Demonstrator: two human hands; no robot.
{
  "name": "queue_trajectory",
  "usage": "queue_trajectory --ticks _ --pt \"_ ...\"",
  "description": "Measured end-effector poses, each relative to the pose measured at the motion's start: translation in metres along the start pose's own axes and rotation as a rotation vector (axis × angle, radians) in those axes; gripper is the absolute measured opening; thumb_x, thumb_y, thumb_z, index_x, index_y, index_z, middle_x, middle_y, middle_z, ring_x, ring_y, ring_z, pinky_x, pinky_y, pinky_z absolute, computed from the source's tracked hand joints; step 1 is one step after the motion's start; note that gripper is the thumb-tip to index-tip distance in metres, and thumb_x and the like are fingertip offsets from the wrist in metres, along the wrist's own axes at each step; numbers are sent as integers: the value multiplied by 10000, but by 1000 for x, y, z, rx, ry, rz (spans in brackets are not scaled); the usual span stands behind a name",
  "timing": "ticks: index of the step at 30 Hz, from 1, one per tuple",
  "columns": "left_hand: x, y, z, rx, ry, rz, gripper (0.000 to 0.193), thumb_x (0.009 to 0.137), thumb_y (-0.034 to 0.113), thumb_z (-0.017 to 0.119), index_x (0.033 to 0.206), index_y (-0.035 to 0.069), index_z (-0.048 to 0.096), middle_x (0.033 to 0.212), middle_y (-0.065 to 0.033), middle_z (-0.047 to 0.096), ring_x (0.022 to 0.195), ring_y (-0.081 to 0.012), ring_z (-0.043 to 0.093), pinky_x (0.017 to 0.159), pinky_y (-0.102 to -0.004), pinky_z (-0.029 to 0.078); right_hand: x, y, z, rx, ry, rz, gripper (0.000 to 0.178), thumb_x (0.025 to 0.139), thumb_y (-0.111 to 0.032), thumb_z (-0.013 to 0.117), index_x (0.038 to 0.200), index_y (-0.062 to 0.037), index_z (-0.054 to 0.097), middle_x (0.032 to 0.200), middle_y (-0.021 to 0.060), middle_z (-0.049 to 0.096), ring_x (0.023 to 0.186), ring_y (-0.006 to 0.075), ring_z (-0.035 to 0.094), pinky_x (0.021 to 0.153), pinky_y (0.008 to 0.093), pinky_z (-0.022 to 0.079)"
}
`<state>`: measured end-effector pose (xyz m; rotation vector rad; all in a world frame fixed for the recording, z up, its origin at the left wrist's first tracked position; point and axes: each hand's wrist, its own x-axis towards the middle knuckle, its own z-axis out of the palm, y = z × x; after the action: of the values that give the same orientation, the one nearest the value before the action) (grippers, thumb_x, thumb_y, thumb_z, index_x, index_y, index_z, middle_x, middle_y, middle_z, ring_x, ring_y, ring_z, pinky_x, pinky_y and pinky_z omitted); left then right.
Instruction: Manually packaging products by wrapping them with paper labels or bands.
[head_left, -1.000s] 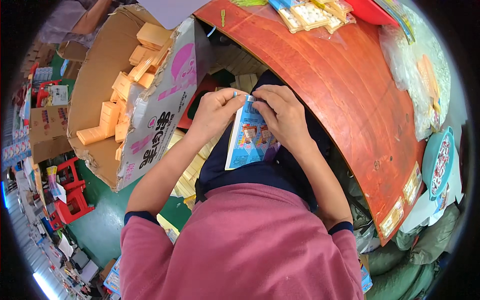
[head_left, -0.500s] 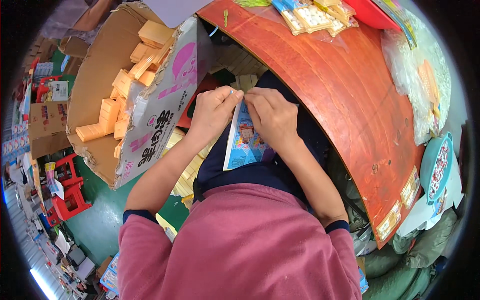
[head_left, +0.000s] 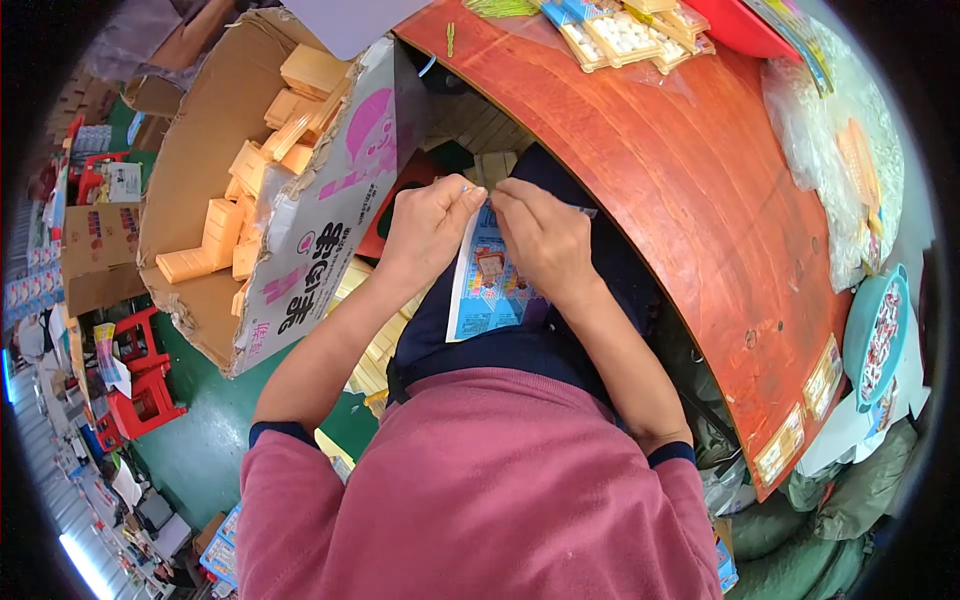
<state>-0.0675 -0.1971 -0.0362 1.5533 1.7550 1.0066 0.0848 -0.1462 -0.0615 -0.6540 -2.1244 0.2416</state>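
A flat blue printed packet (head_left: 487, 305) lies over my dark-trousered lap, its upper end reaching up to my fingers. My left hand (head_left: 430, 225) is closed in a pinch at the packet's upper left corner, with a small bit of blue showing at the fingertips. Close beside it, my right hand (head_left: 545, 240) has its fingers bent and pressed together over the packet's upper right part. The fingertips of both hands nearly meet, and the packet's top edge is mostly hidden behind them.
To the left leans a big open carton (head_left: 330, 220) holding several orange plastic cases (head_left: 222, 225). A reddish wooden table (head_left: 690, 200) curves along the right, with trays of white pieces (head_left: 625, 38) at its far end. A teal basin (head_left: 875, 335) stands beyond its right edge.
My right hand's fingers have drawn in slightly, curling tighter near the top of the packet. My left hand stays almost in place, and the packet has hardly moved.
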Motion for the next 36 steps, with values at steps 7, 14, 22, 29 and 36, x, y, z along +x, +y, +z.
queue_trajectory --ticks 7,14,22,29,36 --pt "1 -15 8 -482 -22 -346 258 895 197 566 738 -6 586 570 -7 535 500 -49 452 459 -247 374 -10 0 -4 -29 -9 -47 205 712 1 668 915 -12 642 961 124 643 778 239 653 651 294 535" --pt "-1 -18 10 -605 -56 -377 266 903 208 557 738 2 593 588 9 544 522 -37 459 468 -226 374 -4 7 4 152 45 88 204 717 -12 687 915 -19 637 1057 134 623 862 248 635 707 310 518" --pt "11 -54 9 -381 -4 -347 271 896 215 550 758 -15 588 602 -56 571 549 -93 503 524 -267 411 -35 -27 -73 165 -194 -167 177 647 -74 721 759 -43 588 915 110 615 729 253 613 593 314 478" --pt "16 -8 20 226 -32 -7 191 870 110 512 979 3 625 958 -145 655 890 -249 628 799 -310 470 -103 -27 -253 219 619 717 119 838 -90 540 737 -42 498 932 127 555 780 164 513 727 276 423" --pt "40 134 76 312 -89 825 213 835 7 585 1046 -18 606 981 -171 640 877 -310 629 774 -373 502 -199 11 -365 559 1327 555 93 865 -119 598 907 -72 529 843 -6 574 757 79 524 737 252 451"
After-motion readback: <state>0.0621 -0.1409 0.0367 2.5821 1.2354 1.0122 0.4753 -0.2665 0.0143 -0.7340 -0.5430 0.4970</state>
